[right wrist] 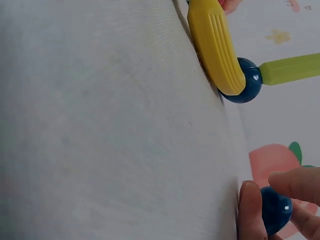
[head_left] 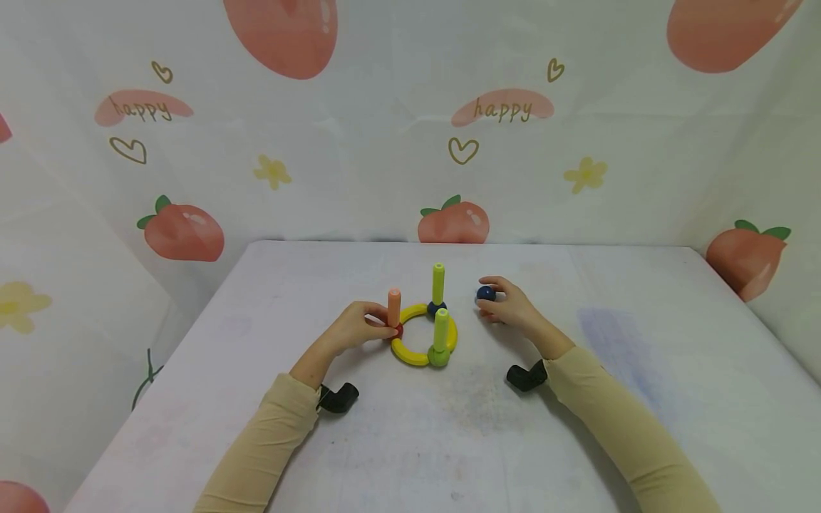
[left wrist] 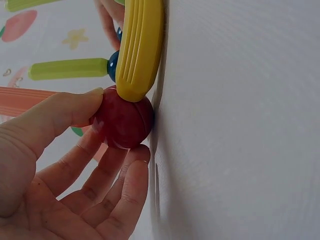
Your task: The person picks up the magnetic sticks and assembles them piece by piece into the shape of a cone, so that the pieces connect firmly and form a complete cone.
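A ring of yellow curved pieces [head_left: 410, 356], joined by balls, lies on the table. My left hand [head_left: 354, 326] pinches its red ball [left wrist: 125, 117] between thumb and fingers, at the ring's left side. An orange stick [head_left: 394, 308] stands up from that ball. Green sticks rise from the ring's dark blue ball [right wrist: 252, 82] at the back and its green ball [head_left: 439, 357] at the front. To the right of the ring, my right hand [head_left: 509, 308] grips a separate blue ball [head_left: 486, 293] between thumb and fingers, close to the tabletop.
Black wrist-worn devices lie beside each forearm, one at the left cuff [head_left: 340, 398] and one at the right cuff [head_left: 527, 377]. The white table [head_left: 449, 456] ends at a printed backdrop [head_left: 385, 128] with peaches. A dark green cord [head_left: 150, 374] hangs by the left edge.
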`<action>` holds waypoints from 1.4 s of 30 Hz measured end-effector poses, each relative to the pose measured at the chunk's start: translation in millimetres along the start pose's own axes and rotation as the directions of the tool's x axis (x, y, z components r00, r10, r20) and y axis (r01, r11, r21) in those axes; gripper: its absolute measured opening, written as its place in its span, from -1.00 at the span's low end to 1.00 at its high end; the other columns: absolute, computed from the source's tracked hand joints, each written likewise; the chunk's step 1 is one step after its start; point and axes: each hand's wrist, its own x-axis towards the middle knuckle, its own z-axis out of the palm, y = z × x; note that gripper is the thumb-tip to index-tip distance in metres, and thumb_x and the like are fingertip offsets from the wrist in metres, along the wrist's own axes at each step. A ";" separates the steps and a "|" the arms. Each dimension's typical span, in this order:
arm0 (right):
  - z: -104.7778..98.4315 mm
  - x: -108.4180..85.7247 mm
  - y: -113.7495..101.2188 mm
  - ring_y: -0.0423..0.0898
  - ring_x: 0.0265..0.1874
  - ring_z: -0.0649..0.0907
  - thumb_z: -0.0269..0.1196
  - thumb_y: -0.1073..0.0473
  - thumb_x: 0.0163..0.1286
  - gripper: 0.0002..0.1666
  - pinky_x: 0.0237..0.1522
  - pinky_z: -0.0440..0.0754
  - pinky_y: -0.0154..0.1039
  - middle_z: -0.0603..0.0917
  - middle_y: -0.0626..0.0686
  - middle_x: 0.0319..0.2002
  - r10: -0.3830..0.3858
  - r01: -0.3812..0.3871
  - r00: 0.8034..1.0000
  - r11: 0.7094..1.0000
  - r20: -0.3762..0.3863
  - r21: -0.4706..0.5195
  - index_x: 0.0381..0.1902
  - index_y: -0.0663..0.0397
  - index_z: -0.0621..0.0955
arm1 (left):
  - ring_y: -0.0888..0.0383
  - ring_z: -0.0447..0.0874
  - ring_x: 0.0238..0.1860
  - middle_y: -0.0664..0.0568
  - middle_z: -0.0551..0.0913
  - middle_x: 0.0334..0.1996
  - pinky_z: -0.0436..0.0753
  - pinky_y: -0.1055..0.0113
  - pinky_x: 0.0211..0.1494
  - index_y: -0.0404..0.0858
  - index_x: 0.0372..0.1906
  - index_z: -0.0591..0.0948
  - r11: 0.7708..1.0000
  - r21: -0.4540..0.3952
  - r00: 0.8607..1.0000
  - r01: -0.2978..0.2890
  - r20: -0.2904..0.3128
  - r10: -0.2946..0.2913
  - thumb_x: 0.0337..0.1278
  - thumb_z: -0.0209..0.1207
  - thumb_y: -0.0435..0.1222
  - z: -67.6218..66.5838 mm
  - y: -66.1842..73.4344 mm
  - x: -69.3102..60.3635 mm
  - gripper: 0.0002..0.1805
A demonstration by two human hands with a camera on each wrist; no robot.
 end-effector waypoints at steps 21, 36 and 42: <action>-1.7 -0.1 1.2 -0.24 -0.46 0.60 0.08 0.26 0.39 -0.44 -0.37 0.60 -0.44 0.23 0.30 0.29 0.026 -0.026 1.000 1.000 0.006 -0.001 0.33 0.09 0.26 | 0.11 0.65 -0.17 -0.09 0.65 -0.09 0.47 0.42 -0.32 -0.28 -0.05 0.62 1.000 0.002 1.000 0.009 -0.002 -0.009 -0.04 0.33 -0.23 1.5 0.2 -0.2 -0.61; -12.4 -9.5 -4.8 -0.07 -0.21 0.63 0.11 0.19 0.38 -0.41 -0.15 0.66 -0.29 0.22 0.28 0.35 -0.011 0.011 1.000 0.999 0.004 -0.044 0.34 0.09 0.25 | 0.09 0.67 -0.14 -0.10 0.66 -0.09 0.49 0.42 -0.27 -0.28 -0.05 0.63 1.000 -0.011 1.000 -0.018 0.001 0.018 -0.03 0.33 -0.25 4.5 1.3 1.1 -0.62; -17.9 -15.4 -10.7 0.01 -0.10 0.63 0.11 0.16 0.39 -0.39 -0.09 0.66 -0.26 0.25 0.28 0.33 -0.055 0.055 0.998 0.998 0.007 -0.041 0.35 0.07 0.24 | 0.09 0.67 -0.14 -0.10 0.66 -0.09 0.50 0.42 -0.23 -0.29 -0.06 0.63 1.000 -0.011 1.000 -0.021 0.011 0.021 -0.04 0.33 -0.26 7.0 3.4 1.9 -0.62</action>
